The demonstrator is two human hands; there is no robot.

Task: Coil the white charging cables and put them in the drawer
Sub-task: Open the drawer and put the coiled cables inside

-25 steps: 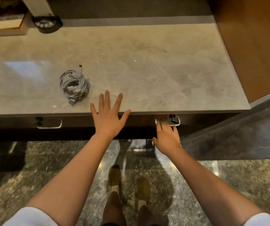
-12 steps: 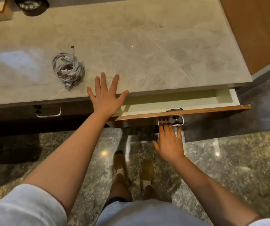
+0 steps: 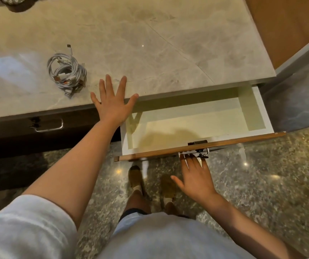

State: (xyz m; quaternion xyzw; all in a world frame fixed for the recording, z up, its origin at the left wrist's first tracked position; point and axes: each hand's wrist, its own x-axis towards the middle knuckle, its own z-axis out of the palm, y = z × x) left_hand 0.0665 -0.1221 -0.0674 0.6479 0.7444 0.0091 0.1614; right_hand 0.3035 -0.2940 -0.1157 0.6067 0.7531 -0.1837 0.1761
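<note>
A bundle of coiled white charging cables point(image 3: 66, 72) lies on the marble countertop point(image 3: 150, 43), near its front edge on the left. My left hand point(image 3: 112, 101) rests flat on the counter edge with fingers spread, just right of the cables and not touching them. The drawer point(image 3: 260, 113) below the counter stands pulled out and nothing shows inside it. My right hand point(image 3: 196, 176) has its fingertips hooked under the metal drawer handle point(image 3: 196, 152) on the wooden front.
A second drawer with a metal handle point(image 3: 49, 128) stays closed at the left. A dark round object point(image 3: 17, 2) and a box sit at the counter's back left corner. A wooden wall panel point(image 3: 290, 25) bounds the right side. My feet stand on the speckled floor below the drawer.
The right-hand drawer went from closed to pulled far out, my right hand drawing it by the handle. My left hand stayed on the counter edge; the cables have not moved.
</note>
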